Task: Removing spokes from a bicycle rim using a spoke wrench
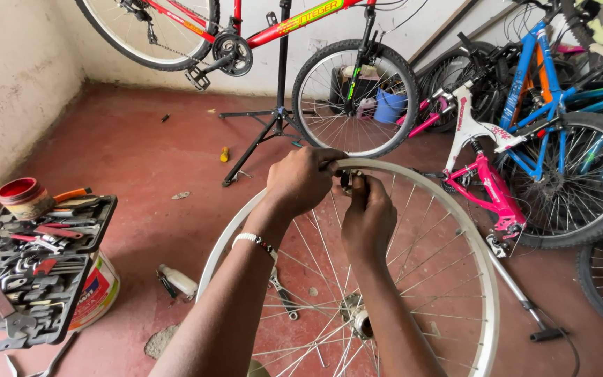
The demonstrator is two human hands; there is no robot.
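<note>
Both hands work at the top of a bare white wheel rim.

The white wheel rim (455, 209) stands upright before the person, its hub (357, 322) low between the forearms. The left hand (301, 180) has its fingers closed over the rim's top edge; the right hand (368, 216) pinches a small dark tool (349, 181) just beneath. An open tool case (29, 272) sits left, and a red bicycle (246, 35) hangs on a stand beyond.
</note>
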